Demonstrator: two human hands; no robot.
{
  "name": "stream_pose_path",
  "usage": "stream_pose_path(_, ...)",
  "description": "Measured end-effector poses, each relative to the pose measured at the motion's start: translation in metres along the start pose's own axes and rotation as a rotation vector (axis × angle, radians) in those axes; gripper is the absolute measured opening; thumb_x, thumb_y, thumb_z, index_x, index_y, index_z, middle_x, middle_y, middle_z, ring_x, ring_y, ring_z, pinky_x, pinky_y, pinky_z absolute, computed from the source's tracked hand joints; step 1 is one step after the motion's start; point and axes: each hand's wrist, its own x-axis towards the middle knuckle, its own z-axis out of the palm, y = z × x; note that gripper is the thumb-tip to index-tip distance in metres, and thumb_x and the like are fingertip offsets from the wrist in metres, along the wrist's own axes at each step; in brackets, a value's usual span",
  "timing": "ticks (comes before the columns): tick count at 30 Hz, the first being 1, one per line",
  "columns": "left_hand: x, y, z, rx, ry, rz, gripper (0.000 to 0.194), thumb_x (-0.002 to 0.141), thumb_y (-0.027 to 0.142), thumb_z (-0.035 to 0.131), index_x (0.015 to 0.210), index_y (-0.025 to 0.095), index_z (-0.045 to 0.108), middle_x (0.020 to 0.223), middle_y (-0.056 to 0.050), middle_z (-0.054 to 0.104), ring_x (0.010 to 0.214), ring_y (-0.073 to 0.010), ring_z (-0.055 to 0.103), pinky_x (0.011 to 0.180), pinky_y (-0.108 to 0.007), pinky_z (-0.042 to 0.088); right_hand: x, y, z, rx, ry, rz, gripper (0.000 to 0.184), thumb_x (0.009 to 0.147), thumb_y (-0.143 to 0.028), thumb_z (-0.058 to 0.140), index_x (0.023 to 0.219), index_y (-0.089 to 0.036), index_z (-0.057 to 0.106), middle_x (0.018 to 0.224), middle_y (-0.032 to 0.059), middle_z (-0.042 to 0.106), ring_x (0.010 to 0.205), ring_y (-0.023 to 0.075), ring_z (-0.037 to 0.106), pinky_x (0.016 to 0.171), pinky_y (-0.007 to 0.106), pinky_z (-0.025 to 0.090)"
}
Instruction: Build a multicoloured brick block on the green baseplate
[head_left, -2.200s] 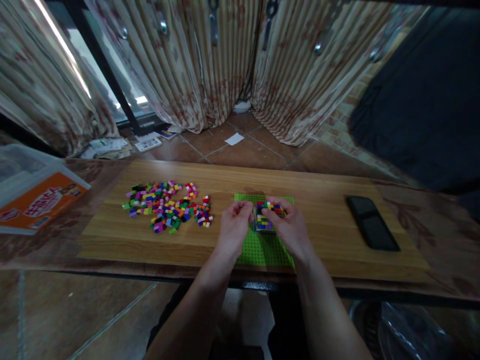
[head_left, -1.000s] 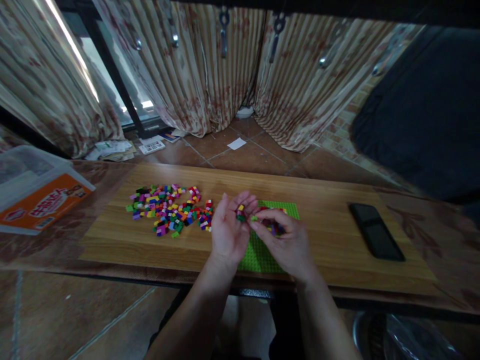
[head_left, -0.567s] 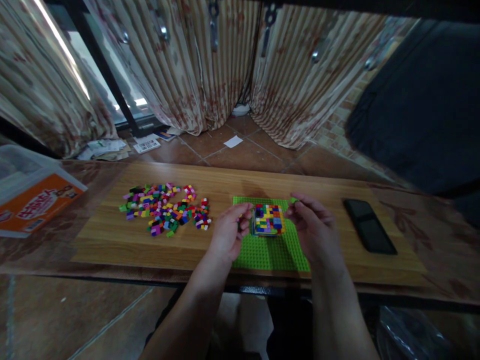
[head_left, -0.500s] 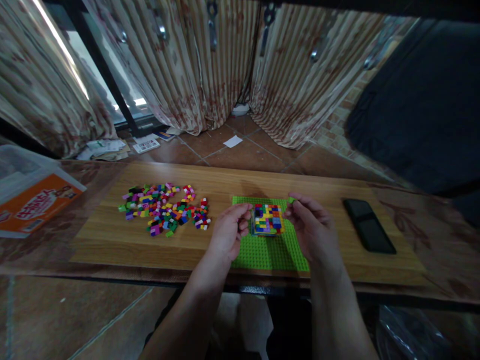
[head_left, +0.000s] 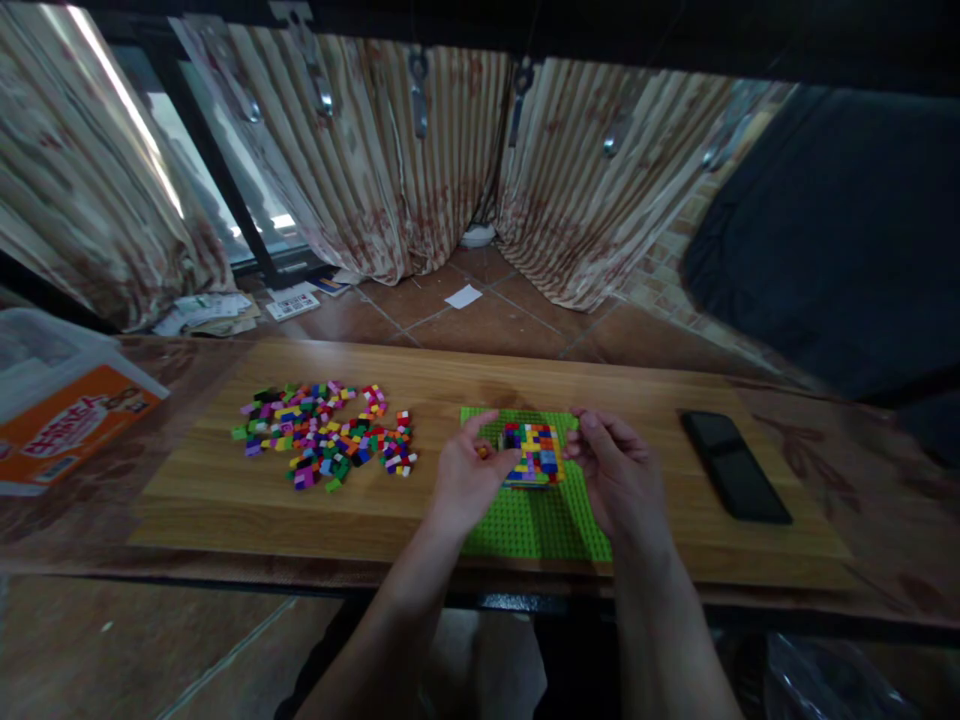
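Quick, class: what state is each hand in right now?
Left hand: loosely closed, holding at least one small brick.
Right hand: fingers pinched together; whether they hold anything cannot be told.

The board [head_left: 652, 530] has a pale wood grain, smooth, with a soft sheen near its far left corner. On it, the green baseplate [head_left: 525, 530] looks like studded plastic, while the block stack [head_left: 536, 455] on that and the loose bricks [head_left: 330, 435] toward the board's left edge look like hard, smooth plastic. The phone [head_left: 735, 467] near the right edge is dark and smooth. Beyond the far edge hang pleated cloth curtains [head_left: 375, 170]; the tub [head_left: 64, 385] off the left edge is cloudy, translucent plastic.
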Motion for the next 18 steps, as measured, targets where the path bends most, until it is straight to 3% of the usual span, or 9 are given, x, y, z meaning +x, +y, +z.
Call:
stream_pose_path(5, 0.0036, -0.0013, 0.0026, 0.049, -0.076, 0.022, 0.046, 0.068, 0.02, 0.072, 0.113, 0.017, 0.067, 0.047, 0.009, 0.045, 0.041, -0.0092, 0.036, 0.044, -0.022, 0.025, -0.0013, -0.0007, 0.0004, 0.079, 0.013, 0.037, 0.015, 0.073, -0.033, 0.077, 0.085, -0.024, 0.074, 0.068, -0.0016, 0.07, 0.055, 0.0092, 0.061, 0.056, 0.024, 0.055)
stream_pose_path(11, 0.0064, 0.0042, 0.0025, -0.075, -0.156, -0.021, 0.031, 0.066, 0.015, 0.073, 0.097, 0.019, 0.069, 0.051, 0.006, 0.053, 0.047, -0.0111, 0.048, 0.049, -0.023, 0.035, -0.0007, 0.0017, -0.0026, 0.081, 0.002, 0.039, 0.015, 0.071, -0.029, 0.079, 0.086, -0.028, 0.076, 0.075, -0.0012, 0.074, 0.065, 0.0118, 0.068, 0.067, 0.029, 0.059)
stream_pose_path(18, 0.0091, 0.0057, 0.0009, 0.018, -0.216, -0.038, 0.027, 0.071, 0.014, 0.068, 0.098, 0.016, 0.064, 0.053, 0.008, 0.053, 0.047, -0.0088, 0.047, 0.049, -0.021, 0.035, -0.0014, 0.0011, -0.0035, 0.08, -0.077, 0.098, 0.027, 0.063, -0.028, 0.085, 0.088, -0.028, 0.076, 0.076, -0.0029, 0.073, 0.068, 0.011, 0.068, 0.068, 0.024, 0.057)
